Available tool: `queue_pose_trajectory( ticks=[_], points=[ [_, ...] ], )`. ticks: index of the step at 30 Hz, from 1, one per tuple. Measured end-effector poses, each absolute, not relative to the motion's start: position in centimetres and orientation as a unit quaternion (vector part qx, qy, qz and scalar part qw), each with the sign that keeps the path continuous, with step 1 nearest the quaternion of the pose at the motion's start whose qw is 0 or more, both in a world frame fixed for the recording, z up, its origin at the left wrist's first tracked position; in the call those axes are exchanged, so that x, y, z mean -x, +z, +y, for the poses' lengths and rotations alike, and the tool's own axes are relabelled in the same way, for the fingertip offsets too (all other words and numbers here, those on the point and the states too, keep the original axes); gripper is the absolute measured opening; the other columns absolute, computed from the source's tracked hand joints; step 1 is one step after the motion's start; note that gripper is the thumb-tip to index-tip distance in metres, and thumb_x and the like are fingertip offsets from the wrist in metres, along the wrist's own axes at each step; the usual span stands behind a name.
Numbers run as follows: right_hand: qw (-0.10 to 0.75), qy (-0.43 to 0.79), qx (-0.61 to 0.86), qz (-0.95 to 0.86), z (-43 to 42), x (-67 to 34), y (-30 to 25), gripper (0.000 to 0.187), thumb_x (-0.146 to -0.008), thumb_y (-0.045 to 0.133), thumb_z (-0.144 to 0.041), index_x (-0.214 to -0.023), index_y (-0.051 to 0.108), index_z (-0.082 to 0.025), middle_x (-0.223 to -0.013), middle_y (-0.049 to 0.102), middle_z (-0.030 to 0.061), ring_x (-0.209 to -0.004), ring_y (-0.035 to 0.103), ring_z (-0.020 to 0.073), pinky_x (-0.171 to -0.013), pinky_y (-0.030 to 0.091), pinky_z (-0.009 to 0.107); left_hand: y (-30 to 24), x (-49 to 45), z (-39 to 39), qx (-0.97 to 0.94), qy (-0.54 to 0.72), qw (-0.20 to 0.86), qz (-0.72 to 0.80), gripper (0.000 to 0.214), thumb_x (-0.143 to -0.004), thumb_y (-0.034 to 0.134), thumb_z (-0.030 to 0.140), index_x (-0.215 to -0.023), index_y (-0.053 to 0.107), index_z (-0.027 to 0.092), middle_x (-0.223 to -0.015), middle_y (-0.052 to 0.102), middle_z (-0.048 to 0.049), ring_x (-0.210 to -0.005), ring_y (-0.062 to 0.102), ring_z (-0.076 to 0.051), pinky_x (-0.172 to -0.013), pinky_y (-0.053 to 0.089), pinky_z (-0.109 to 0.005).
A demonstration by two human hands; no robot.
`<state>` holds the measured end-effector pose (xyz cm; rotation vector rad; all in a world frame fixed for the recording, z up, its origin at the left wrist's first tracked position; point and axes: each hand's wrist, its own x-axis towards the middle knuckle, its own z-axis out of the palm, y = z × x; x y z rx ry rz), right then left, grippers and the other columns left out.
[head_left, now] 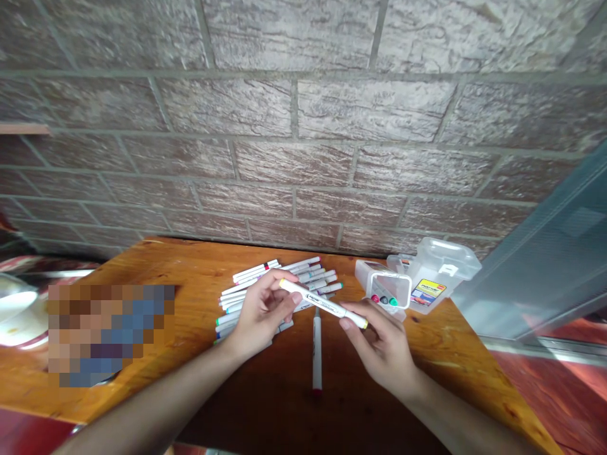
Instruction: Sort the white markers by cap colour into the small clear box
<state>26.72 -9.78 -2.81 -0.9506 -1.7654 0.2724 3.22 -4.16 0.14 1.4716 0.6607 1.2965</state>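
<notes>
Both hands hold one white marker (324, 304) with yellow ends, slanted above a wooden table (180, 265). My left hand (260, 311) pinches its upper left end, fingers closed. My right hand (382, 344) grips the lower right end near the yellow cap. Behind the hands lies a pile of several white markers (303, 273) with coloured caps. A single white marker (317, 354) with a dark red tip lies alone between my wrists, pointing toward me.
A clear plastic box (385, 287) on its side holds a few markers, and its lid (439, 273) lies just right of it. A brick wall (303, 126) stands behind the table. A white dish (14, 309) sits at far left beside a blurred patch.
</notes>
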Motion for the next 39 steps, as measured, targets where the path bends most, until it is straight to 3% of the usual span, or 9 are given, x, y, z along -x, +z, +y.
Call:
queue_pose_trajectory(
  ticks=[8, 13, 18, 28, 39],
  points=[
    [0.478, 0.136, 0.409, -0.765, -9.4, -26.8, -3.1, 0.018, -0.098, 0.070, -0.019, -0.116, 0.070, -0.024, -0.094, 0.079, 0.0021, -0.075, 0.073, 0.0177, -0.067, 0.056, 0.026, -0.2, -2.7, -4.3, -0.638, 0.519, 0.479, 0.308, 0.022, -0.088, 0.081, 0.027, -0.104, 0.071, 0.017, -0.075, 0.071, -0.0014, -0.054, 0.056, -0.008, -0.048, 0.048, -0.016],
    [0.452, 0.141, 0.418, -0.775, -9.3, -26.7, -3.1, 0.014, -0.098, 0.070, -0.020, -0.112, 0.071, -0.023, -0.085, 0.077, 0.0011, -0.062, 0.068, 0.0159, -0.056, 0.052, 0.025, -0.3, -2.6, -4.3, -0.671, 0.523, 0.436, 0.294, 0.015, -0.087, 0.082, 0.024, -0.098, 0.074, 0.017, -0.090, 0.077, -0.0053, -0.058, 0.060, -0.009, -0.050, 0.049, -0.018],
    [0.459, 0.135, 0.422, -0.770, -9.5, -26.7, -3.1, 0.019, -0.098, 0.069, -0.019, -0.116, 0.069, -0.023, -0.094, 0.079, 0.0025, -0.074, 0.073, 0.0172, -0.066, 0.057, 0.025, -0.4, -2.5, -4.3, -0.664, 0.514, 0.453, 0.300, 0.016, -0.089, 0.080, 0.027, -0.100, 0.071, 0.018, -0.082, 0.073, -0.0019, -0.054, 0.057, -0.008, -0.048, 0.048, -0.018],
    [0.525, 0.103, 0.423, -0.731, -10.2, -26.7, -2.8, 0.023, -0.095, 0.071, -0.015, -0.116, 0.068, -0.025, -0.097, 0.078, 0.0049, -0.078, 0.074, 0.0184, -0.070, 0.060, 0.027, -0.2, -2.7, -4.3, -0.635, 0.512, 0.484, 0.316, 0.023, -0.091, 0.078, 0.033, -0.098, 0.062, 0.018, -0.069, 0.061, 0.0035, -0.050, 0.055, -0.007, -0.046, 0.047, -0.016],
    [0.558, 0.083, 0.417, -0.713, -10.4, -26.7, -2.6, 0.027, -0.092, 0.072, -0.011, -0.114, 0.068, -0.026, -0.096, 0.077, 0.0041, -0.079, 0.073, 0.0188, -0.071, 0.059, 0.029, -0.6, -2.8, -3.9, -0.670, 0.474, 0.464, 0.333, 0.018, -0.092, 0.077, 0.032, -0.102, 0.072, 0.018, -0.075, 0.066, 0.0001, -0.055, 0.058, -0.009, -0.050, 0.047, -0.018]
  ],
)
